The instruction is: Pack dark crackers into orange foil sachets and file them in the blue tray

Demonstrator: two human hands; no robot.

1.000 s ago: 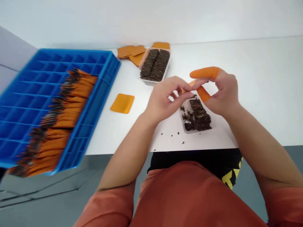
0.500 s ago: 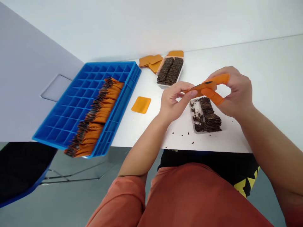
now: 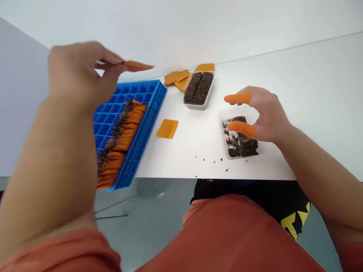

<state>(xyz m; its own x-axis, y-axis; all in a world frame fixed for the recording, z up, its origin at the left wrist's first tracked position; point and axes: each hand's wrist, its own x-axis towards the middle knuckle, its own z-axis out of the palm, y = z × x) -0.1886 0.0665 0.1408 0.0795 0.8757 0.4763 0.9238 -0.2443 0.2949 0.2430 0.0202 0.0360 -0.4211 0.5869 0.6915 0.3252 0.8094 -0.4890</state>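
Observation:
My left hand [image 3: 82, 71] is raised above the far left part of the blue divided crate [image 3: 153, 113], pinching an orange paper packet [image 3: 138, 66] by one end. Along the crate's right side stand several orange packets [image 3: 124, 136] in a packed row, dark at their upper ends. My right hand [image 3: 266, 111], with orange finger cots on thumb and forefinger, is open with nothing between the fingers. Just below it is a clear plastic tub [image 3: 225, 145] with a stack of thin dark brown squares [image 3: 249, 146] and crumbs.
A second tub [image 3: 202, 107] holds two rows of dark squares near the wall. Behind it lie loose orange packets [image 3: 177, 77]. One flat orange packet [image 3: 168, 129] lies on the white table [image 3: 181, 162], beside the crate. Dark crumbs are scattered near the front edge.
My hands have parted. My left hand has swung left and up over the crate with the orange packet. My right hand has let go and stays over the near tub, fingers spread.

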